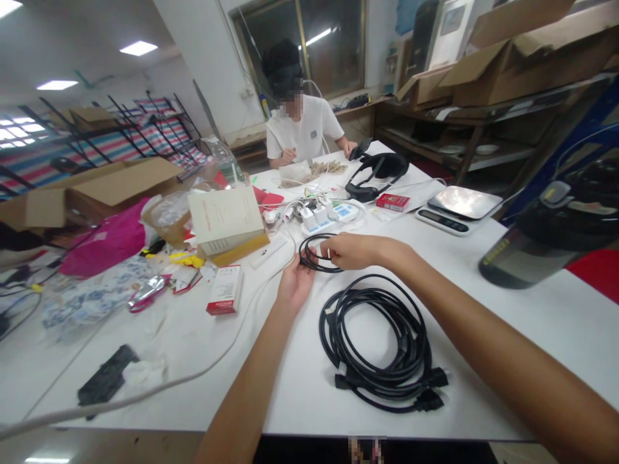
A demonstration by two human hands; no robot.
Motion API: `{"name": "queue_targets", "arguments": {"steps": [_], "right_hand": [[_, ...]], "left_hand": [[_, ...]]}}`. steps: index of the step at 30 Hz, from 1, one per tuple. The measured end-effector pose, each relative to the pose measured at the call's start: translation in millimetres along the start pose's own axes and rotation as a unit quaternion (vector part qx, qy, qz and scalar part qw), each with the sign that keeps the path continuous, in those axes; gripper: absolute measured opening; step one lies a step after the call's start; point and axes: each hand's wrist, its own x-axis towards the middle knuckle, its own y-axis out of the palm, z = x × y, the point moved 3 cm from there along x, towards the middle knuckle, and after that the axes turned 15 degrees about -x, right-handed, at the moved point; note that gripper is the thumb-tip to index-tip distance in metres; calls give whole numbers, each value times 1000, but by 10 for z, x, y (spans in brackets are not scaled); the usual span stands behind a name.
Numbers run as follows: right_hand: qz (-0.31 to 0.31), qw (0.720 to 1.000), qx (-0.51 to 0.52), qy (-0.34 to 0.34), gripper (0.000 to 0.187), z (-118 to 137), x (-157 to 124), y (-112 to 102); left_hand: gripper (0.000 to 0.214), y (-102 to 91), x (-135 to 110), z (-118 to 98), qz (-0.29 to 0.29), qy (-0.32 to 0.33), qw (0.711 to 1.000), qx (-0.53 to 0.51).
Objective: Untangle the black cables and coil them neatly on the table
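A small loop of black cable is held between my two hands above the white table. My left hand is turned palm up, its fingers curled round the left side of the loop. From the right, my right hand pinches the same cable, knuckles up; its fingertips are partly hidden. Nearer to me lies a larger coil of black cables with several dark plug ends, flat on the table between my forearms.
Behind my hands stand a white power strip with plugged-in adapters and a black headset. A kitchen scale and dark jug sit right. Boxes and a white cord lie left. Across the table sits a person.
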Motion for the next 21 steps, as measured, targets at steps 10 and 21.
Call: {"name": "queue_targets", "arguments": {"steps": [10,21], "right_hand": [[14,1000,-9,-11,29,150,208,335],[-136,984,-54,101,47,-249,-30,-163]], "left_hand": [[28,76,-64,6,40,16,998,48],[55,103,-422,289,255,-58,895,360]]}}
